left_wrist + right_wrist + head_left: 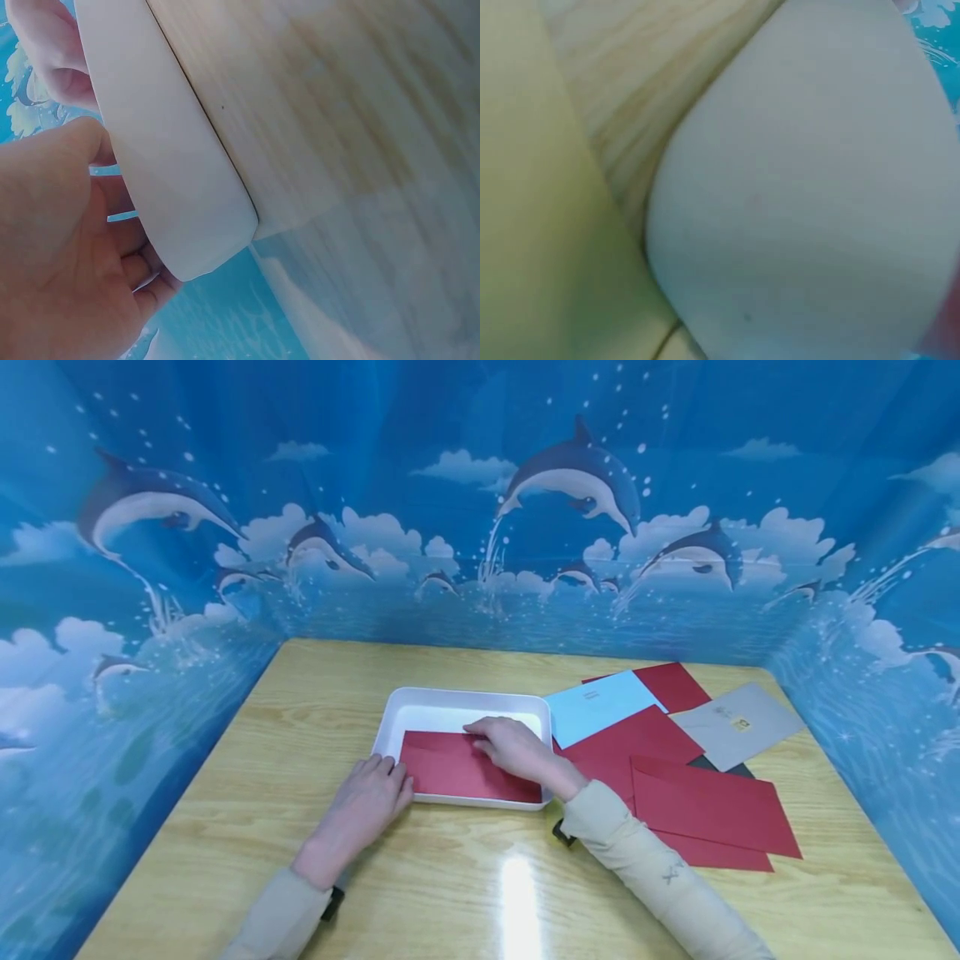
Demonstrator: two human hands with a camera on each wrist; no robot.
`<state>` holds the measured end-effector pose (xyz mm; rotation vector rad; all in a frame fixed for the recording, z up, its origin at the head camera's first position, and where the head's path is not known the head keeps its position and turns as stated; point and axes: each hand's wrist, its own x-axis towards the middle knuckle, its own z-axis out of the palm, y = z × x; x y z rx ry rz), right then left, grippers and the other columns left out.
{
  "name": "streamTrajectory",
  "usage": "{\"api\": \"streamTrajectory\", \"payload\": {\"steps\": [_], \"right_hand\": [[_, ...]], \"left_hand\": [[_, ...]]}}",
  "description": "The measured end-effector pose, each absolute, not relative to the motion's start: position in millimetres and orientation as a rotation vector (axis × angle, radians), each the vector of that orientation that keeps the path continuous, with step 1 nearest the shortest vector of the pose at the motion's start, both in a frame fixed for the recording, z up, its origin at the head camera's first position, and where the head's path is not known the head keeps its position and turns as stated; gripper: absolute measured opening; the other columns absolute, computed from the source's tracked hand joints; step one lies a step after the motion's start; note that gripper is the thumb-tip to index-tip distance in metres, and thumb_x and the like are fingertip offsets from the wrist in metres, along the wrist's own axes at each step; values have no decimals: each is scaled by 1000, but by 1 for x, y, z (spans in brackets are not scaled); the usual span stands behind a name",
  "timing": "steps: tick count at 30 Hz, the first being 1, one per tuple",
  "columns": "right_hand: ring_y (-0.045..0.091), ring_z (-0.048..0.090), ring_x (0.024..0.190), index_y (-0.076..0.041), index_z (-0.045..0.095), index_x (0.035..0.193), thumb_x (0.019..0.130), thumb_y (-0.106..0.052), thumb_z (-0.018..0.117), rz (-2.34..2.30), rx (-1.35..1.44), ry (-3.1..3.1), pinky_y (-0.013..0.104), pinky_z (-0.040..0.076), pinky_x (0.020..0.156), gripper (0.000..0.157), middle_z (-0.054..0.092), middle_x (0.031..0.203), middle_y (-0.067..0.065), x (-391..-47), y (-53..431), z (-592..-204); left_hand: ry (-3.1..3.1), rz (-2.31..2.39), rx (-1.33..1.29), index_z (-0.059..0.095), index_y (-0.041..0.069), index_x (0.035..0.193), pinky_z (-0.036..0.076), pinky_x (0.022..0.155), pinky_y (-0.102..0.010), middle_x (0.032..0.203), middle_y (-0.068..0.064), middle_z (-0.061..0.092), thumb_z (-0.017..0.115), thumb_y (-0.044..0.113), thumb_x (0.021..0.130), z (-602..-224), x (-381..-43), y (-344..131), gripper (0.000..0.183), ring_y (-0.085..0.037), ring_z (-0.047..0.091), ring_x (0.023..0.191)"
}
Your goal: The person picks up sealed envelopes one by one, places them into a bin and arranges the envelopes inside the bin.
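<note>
A white rectangular tray (465, 697) stands on the table with a red envelope (442, 768) lying in its front part. My left hand (372, 795) is at the tray's front left corner, its fingertips at the rim beside the envelope's left end. The left wrist view shows this hand (67, 247) against the tray's outer wall (169, 150). Reaching over the tray's right side, my right hand (517, 750) rests on the envelope, with fingers and thumb near its far edge. The right wrist view holds mostly the tray's wall (802, 172); the right fingers are hidden there.
Right of the tray, several red envelopes (712, 806) lie overlapping on the wooden table (300, 735). Among them are a light blue envelope (603, 706) and a grey one (738, 727) with a gold mark. A dolphin-printed curtain (450, 527) surrounds the table.
</note>
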<state>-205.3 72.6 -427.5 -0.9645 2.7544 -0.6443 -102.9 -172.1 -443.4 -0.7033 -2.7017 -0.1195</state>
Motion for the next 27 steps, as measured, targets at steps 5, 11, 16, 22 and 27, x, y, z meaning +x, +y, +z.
{"api": "streamTrajectory", "payload": {"steps": [5,11,16,22,27], "right_hand": [[21,67,111,-15,73,122,97,-17,68,-697,-1029,2892,40,53,95,26,72,118,2,-197,82,-418],[15,66,81,-16,76,99,91,-17,76,-651,-1210,3158,33,54,73,8,72,89,-4,-186,93,-404],[15,63,78,-15,75,95,87,-16,80,-622,-1296,3278,31,54,69,9,71,87,-3,-177,107,-398],[15,61,77,-15,73,95,88,-19,80,-638,-1221,3324,29,51,64,11,70,88,-3,-173,134,-396],[16,58,73,-14,73,95,88,-21,80,-612,-1064,3383,30,49,60,13,70,87,-2,-171,163,-397]], "left_hand": [[-2741,-160,-665,56,4,81,39,64,-34,69,-3,40,66,13,92,-442,-103,-170,17,-22,37,68],[-2734,-171,-661,59,3,82,39,64,-34,68,-2,40,67,12,92,-441,-103,-170,15,-22,37,67],[-2731,-151,-675,59,3,83,38,63,-34,68,-2,40,67,12,93,-442,-102,-170,16,-21,36,67],[-2733,-152,-672,59,3,84,39,64,-34,68,-3,40,67,13,94,-442,-102,-170,16,-22,36,67],[-2737,-159,-672,59,3,84,40,65,-35,68,-2,39,67,12,93,-442,-102,-170,15,-22,35,67]]}}
